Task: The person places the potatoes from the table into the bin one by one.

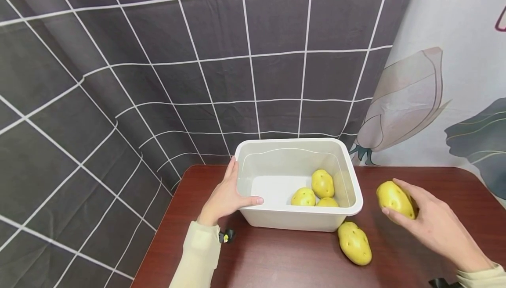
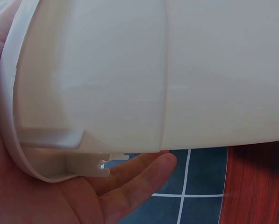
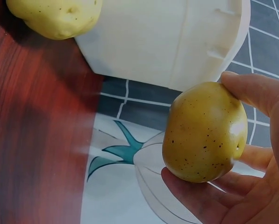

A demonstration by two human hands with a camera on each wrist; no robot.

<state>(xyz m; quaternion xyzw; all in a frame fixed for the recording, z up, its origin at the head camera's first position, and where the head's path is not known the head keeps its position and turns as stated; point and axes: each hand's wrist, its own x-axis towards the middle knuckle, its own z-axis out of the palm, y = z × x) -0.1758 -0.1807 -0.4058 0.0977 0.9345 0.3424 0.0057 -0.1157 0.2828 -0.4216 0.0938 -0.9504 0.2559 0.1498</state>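
My right hand (image 1: 442, 222) holds a yellow potato (image 1: 395, 199) between thumb and fingers, raised to the right of a white plastic bin (image 1: 292, 217). Small dark specks dot this potato (image 3: 204, 135) in the right wrist view. At the bin's near left corner, my left hand (image 1: 228, 193) grips the rim, thumb over the front edge and fingers along the left side. Inside the bin, toward its right end, lie three potatoes (image 1: 323, 183), one partly hidden by the front wall. Another potato (image 1: 354, 243) rests on the table by the bin's near right corner.
The bin stands on a reddish-brown wooden table (image 1: 276, 257) with rounded far corners. Behind it and to the left hangs a dark cloth (image 1: 213, 81) with white grid lines. A pale curtain (image 1: 419, 138) with a flower print hangs at the back right.
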